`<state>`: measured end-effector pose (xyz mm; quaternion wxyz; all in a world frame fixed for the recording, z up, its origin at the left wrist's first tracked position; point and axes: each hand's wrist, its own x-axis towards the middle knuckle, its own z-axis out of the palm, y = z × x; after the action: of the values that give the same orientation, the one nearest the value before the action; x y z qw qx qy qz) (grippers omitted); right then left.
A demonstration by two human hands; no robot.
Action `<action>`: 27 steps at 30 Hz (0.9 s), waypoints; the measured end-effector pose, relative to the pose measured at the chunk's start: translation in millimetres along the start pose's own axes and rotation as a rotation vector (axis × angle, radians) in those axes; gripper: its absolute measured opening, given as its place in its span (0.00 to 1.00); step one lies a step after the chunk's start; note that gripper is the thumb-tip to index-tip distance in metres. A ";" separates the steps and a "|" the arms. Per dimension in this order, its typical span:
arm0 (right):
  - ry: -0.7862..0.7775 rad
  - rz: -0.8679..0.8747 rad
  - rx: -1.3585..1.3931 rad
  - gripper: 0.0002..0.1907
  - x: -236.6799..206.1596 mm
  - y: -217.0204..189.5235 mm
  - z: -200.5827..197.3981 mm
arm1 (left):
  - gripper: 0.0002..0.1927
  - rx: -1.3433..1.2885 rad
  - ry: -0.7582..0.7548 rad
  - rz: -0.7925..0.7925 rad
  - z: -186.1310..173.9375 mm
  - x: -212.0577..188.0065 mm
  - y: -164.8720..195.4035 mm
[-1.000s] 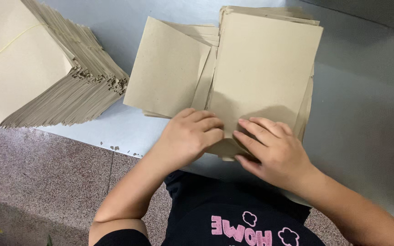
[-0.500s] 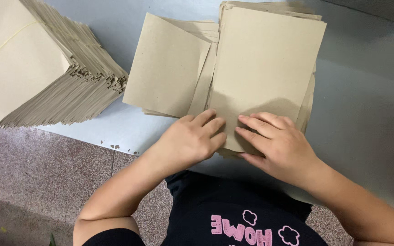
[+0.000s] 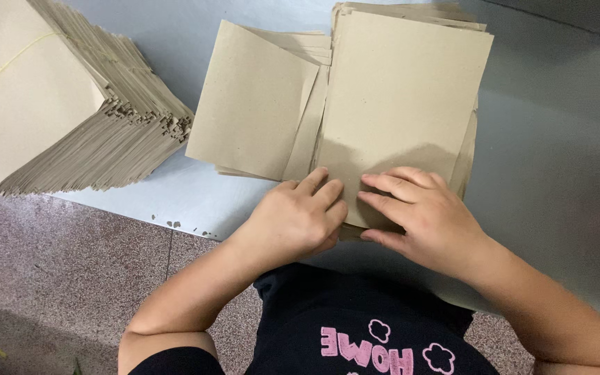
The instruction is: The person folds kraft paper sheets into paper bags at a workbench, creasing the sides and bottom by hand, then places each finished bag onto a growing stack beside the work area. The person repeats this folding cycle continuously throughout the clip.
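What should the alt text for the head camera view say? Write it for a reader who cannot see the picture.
Both hands, the left hand and right hand, press flat on the near edge of a brown paper sheet topping a small pile on a grey table. Another loose pile lies beside it, and a tall stack of sheets stands at far left.

Top brown sheet (image 3: 411,97): flat, plain brown paper, on top of the pile (image 3: 470,149).
Pile: many brown sheets, edges a bit uneven, near the table edge (image 3: 196,208).
Side sheets (image 3: 255,104): flat, fanned out, just left of the pile.
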<state>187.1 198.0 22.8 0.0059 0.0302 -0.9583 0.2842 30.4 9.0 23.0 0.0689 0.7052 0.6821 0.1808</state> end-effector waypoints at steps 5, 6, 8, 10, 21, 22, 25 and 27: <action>0.014 0.005 0.025 0.27 0.5 -0.5 0.8 | 0.15 -0.171 0.051 -0.032 -6.9 -1.2 -7.4; 0.021 0.001 0.027 0.27 0.2 -0.4 1.1 | 0.14 -0.213 0.054 -0.042 -7.0 0.2 -10.9; 0.014 0.012 0.032 0.27 0.1 -0.2 1.2 | 0.12 -0.297 0.061 -0.062 -6.6 2.8 -17.5; 0.011 0.012 0.033 0.27 0.2 0.3 0.5 | 0.09 -0.300 0.061 -0.074 -5.6 4.7 -19.5; -0.001 0.041 0.012 0.27 1.0 -1.8 1.0 | 0.14 -0.229 0.047 -0.038 -9.2 -1.0 -14.5; -0.007 0.043 0.007 0.27 0.7 -2.2 1.3 | 0.14 -0.181 0.046 -0.014 -7.5 -1.9 -14.6; 0.009 0.026 -0.043 0.29 0.9 -6.7 1.7 | 0.14 -0.048 0.035 0.012 -0.9 -5.1 -14.0; 0.069 -0.026 -0.122 0.32 1.3 -13.7 1.1 | 0.15 -0.027 0.029 -0.022 3.7 -5.6 -13.0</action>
<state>186.6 185.8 29.3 0.0446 0.0324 -0.9726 0.2261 19.5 4.9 14.2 0.0703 0.6941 0.6881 0.1994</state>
